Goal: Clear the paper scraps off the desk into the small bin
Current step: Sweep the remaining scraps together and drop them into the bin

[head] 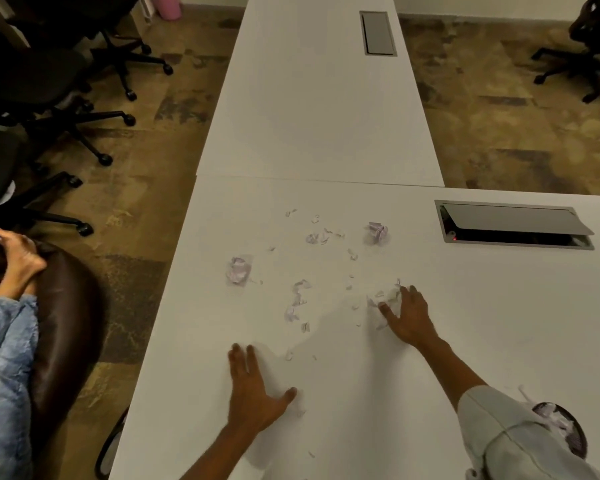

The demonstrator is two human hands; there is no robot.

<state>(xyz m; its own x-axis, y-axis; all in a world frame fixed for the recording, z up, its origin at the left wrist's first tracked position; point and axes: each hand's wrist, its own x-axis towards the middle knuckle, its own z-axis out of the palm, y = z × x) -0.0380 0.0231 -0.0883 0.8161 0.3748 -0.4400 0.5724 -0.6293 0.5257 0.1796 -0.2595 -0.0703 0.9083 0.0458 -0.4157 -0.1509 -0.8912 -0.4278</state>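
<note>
Peeking out from behind the pale sleeve (492, 424) at the lower right, the small bin (574, 441) shows only part of its dark rim, with crumpled paper inside; how full it is cannot be told. The paper scraps (298, 299) lie scattered over the middle of the white desk (499, 323), many too small and pale to make out, with crumpled balls (238, 270) toward the left and far side. The right hand (407, 315) rests on a heap of scraps, fingers spread and slightly bent over it; whether it grips the paper is unclear. The left hand (253, 393) lies flat on the desk, fingers straight, thumb wide. A cable hatch (513, 225) stands ajar at the right. Black office chairs (59, 84) stand on mottled brown floor (499, 133), and a second person's bare foot (18, 258) rests on a brown beanbag (70, 323), cut off at the left edge.
</note>
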